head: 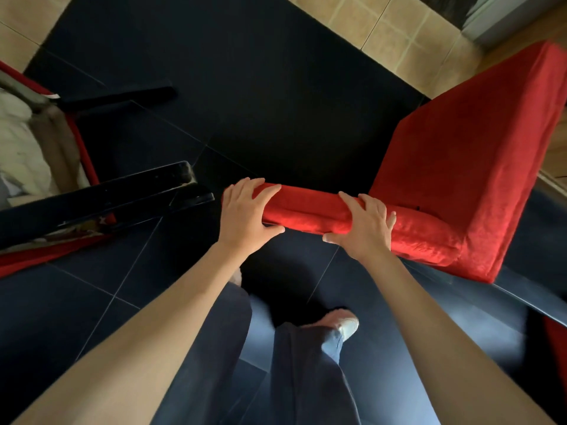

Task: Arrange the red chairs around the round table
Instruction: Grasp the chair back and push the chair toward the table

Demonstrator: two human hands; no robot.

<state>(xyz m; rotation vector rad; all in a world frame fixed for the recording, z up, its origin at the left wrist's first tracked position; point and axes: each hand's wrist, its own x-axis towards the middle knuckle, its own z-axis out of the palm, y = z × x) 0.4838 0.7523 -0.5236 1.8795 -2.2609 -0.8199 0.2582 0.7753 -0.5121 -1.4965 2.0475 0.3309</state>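
A red upholstered chair (pixel 466 167) stands in front of me on the dark floor, its seat reaching toward the upper right. Its padded top rail runs across the middle of the view. My left hand (pixel 245 216) grips the left end of that rail, fingers over the top and thumb underneath. My right hand (pixel 365 228) grips the rail further right, near where it meets the seat. A second red chair (pixel 55 250) lies tipped at the left, black legs pointing toward the middle. The round table is not in view.
Dark tiles (pixel 245 72) cover the floor around me; beige tiles (pixel 399 35) begin along the top right. My legs and a white shoe (pixel 346 326) are below the rail. A pale cloth bundle (pixel 21 142) sits at the left edge.
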